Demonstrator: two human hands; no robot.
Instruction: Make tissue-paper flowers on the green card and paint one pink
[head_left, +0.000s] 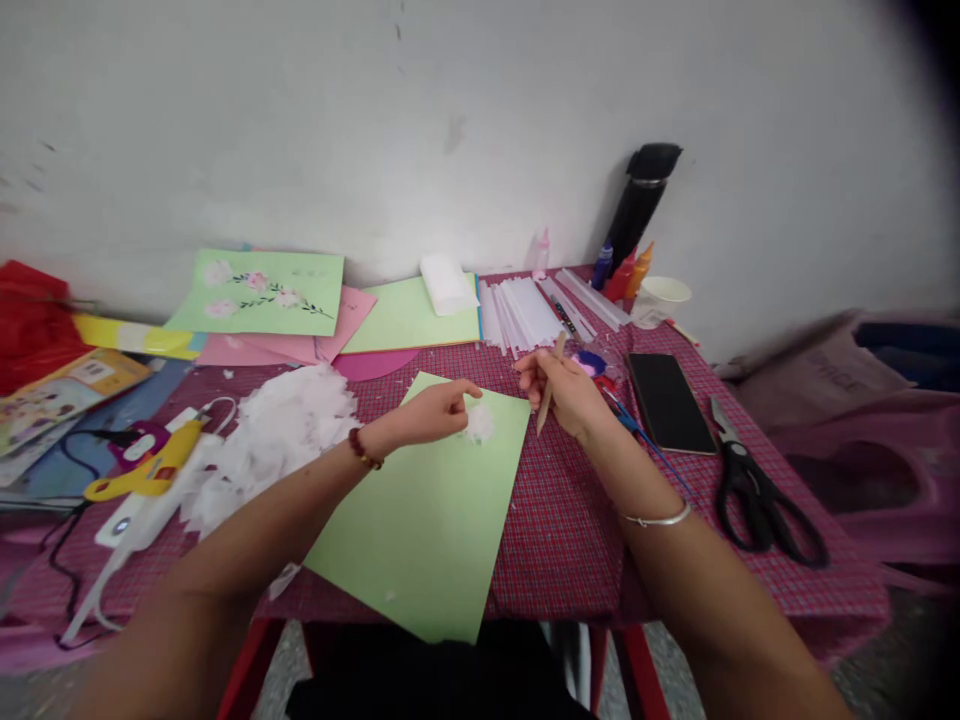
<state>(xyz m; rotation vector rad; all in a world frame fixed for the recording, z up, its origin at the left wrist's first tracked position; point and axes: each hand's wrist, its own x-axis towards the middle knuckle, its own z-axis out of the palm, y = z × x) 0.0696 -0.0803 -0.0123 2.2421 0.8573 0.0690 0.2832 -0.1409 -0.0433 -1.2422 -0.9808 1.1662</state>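
A light green sheet lies on the checked tablecloth, with a small white tissue flower near its top right. My left hand hovers over the sheet just left of the flower, its fingers curled and the index bent forward; whatever it may pinch is too small to make out. Right of the sheet, my right hand grips a thin wooden stick, which slants down to the left. White tissue pieces are heaped left of the sheet.
A yellow glue gun lies on a white power strip at left. At right are a black phone and scissors. Behind stand a paper cup, paint bottles and a black flask. A flower picture rests at back left.
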